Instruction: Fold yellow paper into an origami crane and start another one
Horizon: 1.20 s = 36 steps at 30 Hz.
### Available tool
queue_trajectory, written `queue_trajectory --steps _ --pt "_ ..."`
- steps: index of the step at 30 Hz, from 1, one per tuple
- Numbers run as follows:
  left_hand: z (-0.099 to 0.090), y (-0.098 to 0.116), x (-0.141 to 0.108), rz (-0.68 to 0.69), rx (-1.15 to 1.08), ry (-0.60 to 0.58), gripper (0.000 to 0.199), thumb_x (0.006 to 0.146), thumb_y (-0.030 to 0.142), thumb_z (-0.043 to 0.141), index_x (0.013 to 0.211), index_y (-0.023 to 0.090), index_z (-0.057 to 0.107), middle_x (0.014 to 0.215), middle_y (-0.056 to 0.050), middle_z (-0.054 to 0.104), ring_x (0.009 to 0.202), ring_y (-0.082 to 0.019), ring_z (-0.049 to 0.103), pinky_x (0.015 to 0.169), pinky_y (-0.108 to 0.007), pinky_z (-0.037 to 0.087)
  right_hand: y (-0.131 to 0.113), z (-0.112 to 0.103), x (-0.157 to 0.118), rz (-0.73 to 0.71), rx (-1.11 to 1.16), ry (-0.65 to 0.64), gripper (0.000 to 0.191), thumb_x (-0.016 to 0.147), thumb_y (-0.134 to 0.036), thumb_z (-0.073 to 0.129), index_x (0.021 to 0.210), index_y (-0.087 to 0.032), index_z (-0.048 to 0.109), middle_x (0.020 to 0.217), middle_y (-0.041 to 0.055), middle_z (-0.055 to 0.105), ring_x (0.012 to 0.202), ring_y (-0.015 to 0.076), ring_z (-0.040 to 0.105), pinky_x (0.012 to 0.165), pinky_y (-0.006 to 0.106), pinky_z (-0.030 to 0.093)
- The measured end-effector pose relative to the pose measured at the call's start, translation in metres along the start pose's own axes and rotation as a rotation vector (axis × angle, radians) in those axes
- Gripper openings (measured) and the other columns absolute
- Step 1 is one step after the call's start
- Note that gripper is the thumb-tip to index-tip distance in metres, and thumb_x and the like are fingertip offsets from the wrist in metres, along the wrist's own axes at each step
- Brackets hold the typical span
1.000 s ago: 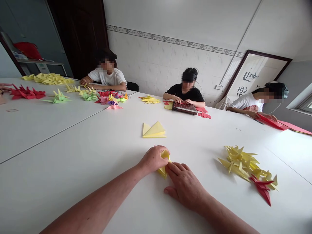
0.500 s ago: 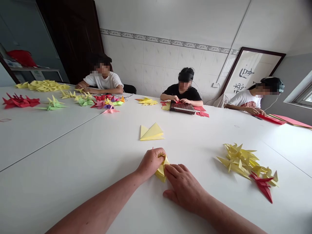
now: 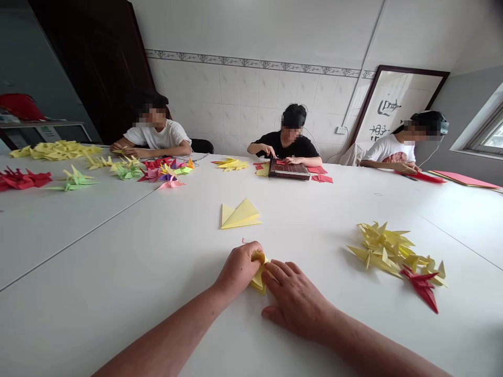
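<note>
A small folded yellow paper (image 3: 258,283) lies on the white table between my hands. My left hand (image 3: 241,267) pinches its upper part, with fingers curled over it and partly hiding it. From the right, my right hand (image 3: 296,298) rests flat with its fingertips on the paper's edge and its thumb apart on the table. Just beyond my hands lies another folded yellow sheet (image 3: 240,214). To the right is a pile of yellow paper cranes (image 3: 387,246), with a red crane (image 3: 422,285) at its near side.
Three people sit across the white table (image 3: 157,235). The middle one's hands are at a dark slatted board (image 3: 290,170). Yellow cranes (image 3: 55,150), red cranes (image 3: 23,179) and mixed-colour cranes (image 3: 167,170) lie at the left. Red sheets (image 3: 466,179) are at the far right.
The view has shifted slightly. My left fingers have curled the top of the yellow paper over a little, while my right hand stays beside it. The middle person's hand has moved left over the board.
</note>
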<state>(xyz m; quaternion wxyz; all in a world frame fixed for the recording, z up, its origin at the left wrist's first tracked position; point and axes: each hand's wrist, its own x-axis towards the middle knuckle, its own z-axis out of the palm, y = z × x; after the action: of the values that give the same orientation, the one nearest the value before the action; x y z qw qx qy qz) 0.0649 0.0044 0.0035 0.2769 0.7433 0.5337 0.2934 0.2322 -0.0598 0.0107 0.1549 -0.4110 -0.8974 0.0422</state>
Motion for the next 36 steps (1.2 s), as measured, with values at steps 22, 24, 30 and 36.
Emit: queue_trajectory --steps 22,24,30,36 --pt "-0.019 0.005 0.001 -0.087 -0.114 -0.219 0.047 0.066 0.023 0.059 0.113 0.027 0.06 0.102 -0.002 0.062 0.089 -0.02 0.061 0.074 -0.028 0.049 -0.001 -0.008 0.0 -0.021 -0.02 -0.096 0.047 0.088 -0.038 0.053 0.132 -0.024 0.043 0.126 0.0083 0.053 0.117 0.0259 0.042 0.098 0.041 0.031" --pt "-0.019 0.006 0.006 -0.082 -0.127 -0.21 0.04 0.065 0.02 0.055 0.104 0.025 0.065 0.103 -0.003 0.065 0.097 -0.022 0.06 0.085 -0.031 0.047 0.001 -0.008 0.0 -0.019 -0.001 -0.1 0.045 0.088 -0.039 0.053 0.13 -0.023 0.045 0.124 0.0081 0.054 0.116 0.0252 0.043 0.097 0.04 0.032" --pt "-0.016 0.003 0.018 -0.059 -0.132 -0.203 0.031 0.062 0.015 0.048 0.081 0.022 0.071 0.094 -0.002 0.071 0.106 -0.024 0.059 0.101 -0.036 0.038 0.007 -0.005 -0.002 -0.014 0.031 -0.08 0.044 0.088 -0.043 0.053 0.126 -0.022 0.049 0.121 0.0099 0.055 0.115 0.0265 0.044 0.096 0.041 0.032" --pt "-0.004 0.006 0.023 -0.121 -0.068 -0.145 0.023 0.062 0.016 0.048 0.073 0.022 0.069 0.083 0.0 0.07 0.095 -0.022 0.06 0.084 -0.03 0.044 0.013 -0.002 -0.002 -0.029 0.051 -0.053 0.047 0.087 -0.046 0.054 0.126 -0.021 0.049 0.122 0.0114 0.054 0.115 0.0274 0.044 0.096 0.042 0.031"
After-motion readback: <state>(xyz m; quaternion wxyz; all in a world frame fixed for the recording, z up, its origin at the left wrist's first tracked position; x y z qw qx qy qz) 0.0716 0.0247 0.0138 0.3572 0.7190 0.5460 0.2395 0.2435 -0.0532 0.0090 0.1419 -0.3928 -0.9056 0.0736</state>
